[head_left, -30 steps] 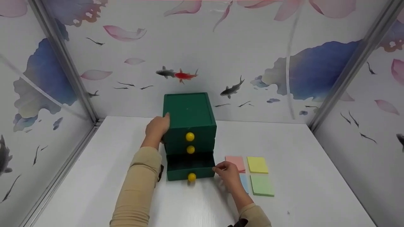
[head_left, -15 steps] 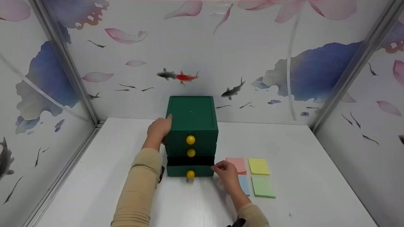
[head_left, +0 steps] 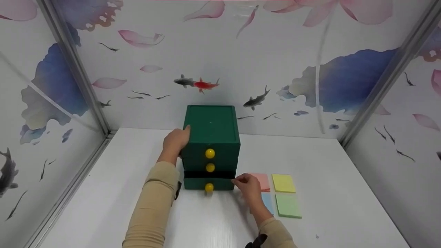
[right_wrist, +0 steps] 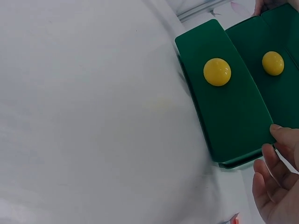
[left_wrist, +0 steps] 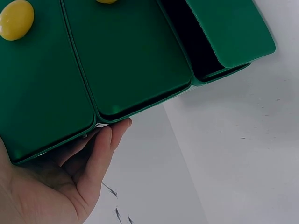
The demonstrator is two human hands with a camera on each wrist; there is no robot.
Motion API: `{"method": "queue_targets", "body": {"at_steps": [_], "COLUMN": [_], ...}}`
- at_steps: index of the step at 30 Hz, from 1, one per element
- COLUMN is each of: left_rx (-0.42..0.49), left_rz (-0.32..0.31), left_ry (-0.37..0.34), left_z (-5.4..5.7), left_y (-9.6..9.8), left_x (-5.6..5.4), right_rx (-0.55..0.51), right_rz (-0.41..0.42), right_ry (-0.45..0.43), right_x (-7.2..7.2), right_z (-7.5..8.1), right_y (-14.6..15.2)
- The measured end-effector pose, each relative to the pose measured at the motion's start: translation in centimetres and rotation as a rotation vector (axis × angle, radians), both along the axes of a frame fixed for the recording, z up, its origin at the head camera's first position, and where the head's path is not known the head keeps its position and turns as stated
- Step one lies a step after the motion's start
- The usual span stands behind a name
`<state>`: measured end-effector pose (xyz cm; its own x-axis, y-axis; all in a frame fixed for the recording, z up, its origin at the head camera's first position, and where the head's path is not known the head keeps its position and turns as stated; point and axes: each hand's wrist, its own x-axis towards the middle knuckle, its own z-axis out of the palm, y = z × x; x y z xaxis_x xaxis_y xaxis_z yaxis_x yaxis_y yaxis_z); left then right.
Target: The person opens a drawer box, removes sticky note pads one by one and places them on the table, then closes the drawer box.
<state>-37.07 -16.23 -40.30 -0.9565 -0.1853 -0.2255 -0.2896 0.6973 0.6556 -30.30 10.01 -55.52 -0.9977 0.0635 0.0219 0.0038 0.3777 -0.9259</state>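
A green drawer cabinet (head_left: 211, 124) with round yellow knobs stands against the back of the table. My left hand (head_left: 175, 140) holds its left side, thumb over the top edge; in the left wrist view the fingers (left_wrist: 96, 161) lie along that side. The bottom drawer (head_left: 196, 184) is pulled partly out, showing a dark gap above its front. My right hand (head_left: 249, 189) pinches this drawer's right front corner between thumb and forefinger. In the right wrist view, the thumb (right_wrist: 282, 135) touches the drawer front and the other fingers are loosely bent.
Right of the cabinet lie pink (head_left: 262, 181), yellow (head_left: 284, 183), blue (head_left: 267, 202) and green (head_left: 288, 206) sticky-note pads, the pink and blue ones partly behind my right hand. White panels with printed fish and petals enclose the white table (head_left: 330, 179).
The bottom drawer has slid further into the cabinet, narrowing the gap above it, with my right hand at its corner. My left hand stays on the cabinet's side.
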Motion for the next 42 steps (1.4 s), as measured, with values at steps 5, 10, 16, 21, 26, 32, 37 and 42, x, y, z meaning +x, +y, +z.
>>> {"method": "queue_targets", "body": {"at_steps": [5, 10, 16, 21, 26, 32, 37, 42], "left_rx": [-0.005, -0.015, -0.012, -0.009, 0.002, 0.004, -0.034, -0.046], "left_rz": [-0.014, -0.009, 0.004, 0.01, 0.019, 0.015, -0.011, -0.016], "left_ry": [-0.006, -0.005, -0.011, 0.001, 0.008, 0.002, 0.007, -0.015], "left_z": [-0.2, 0.1, 0.2, 0.0, 0.0, 0.0, 0.2, 0.3], "left_y": [0.2, 0.1, 0.0, -0.1, 0.0, 0.0, 0.0, 0.0], "left_x": [0.1, 0.1, 0.2, 0.1, 0.1, 0.1, 0.2, 0.1], "right_rx": [0.043, 0.147, 0.297, 0.423, 0.457, 0.458, 0.557, 0.646], "right_rz": [-0.012, -0.031, -0.051, -0.058, -0.073, -0.075, -0.083, -0.082], "right_ry": [0.073, 0.168, 0.215, 0.287, 0.324, 0.341, 0.434, 0.532], "right_x": [-0.3, -0.5, -0.8, -1.1, -1.2, -1.5, -1.5, -1.5], "right_z": [-0.5, -0.7, -0.4, -0.1, 0.1, 0.0, 0.0, 0.0], "right_y": [0.1, -0.3, -1.0, -1.4, -1.7, -1.7, -1.9, -1.9]}}
